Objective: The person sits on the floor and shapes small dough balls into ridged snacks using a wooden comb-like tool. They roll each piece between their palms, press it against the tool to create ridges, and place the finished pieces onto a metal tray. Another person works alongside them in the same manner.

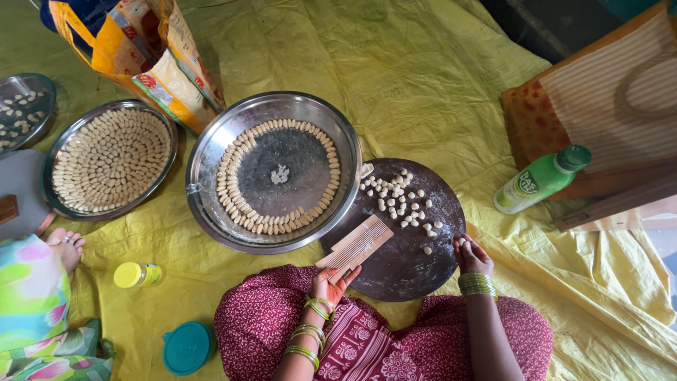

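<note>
Gripping ridged wooden paddle [355,248] in left hand [328,285], right hand [471,257] perhaps pinching dough pellet [462,241]

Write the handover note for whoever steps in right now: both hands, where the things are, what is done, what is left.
Left hand: holds the ridged wooden board by its lower end, tilted over the round dark board.
Right hand: fingers pinch one small dough piece at the dark board's right edge.
Done: left steel tray full of shaped pieces; middle steel tray has a ring of them round its edge, centre bare.
Left: the loose dough pieces on the dark board.
</note>
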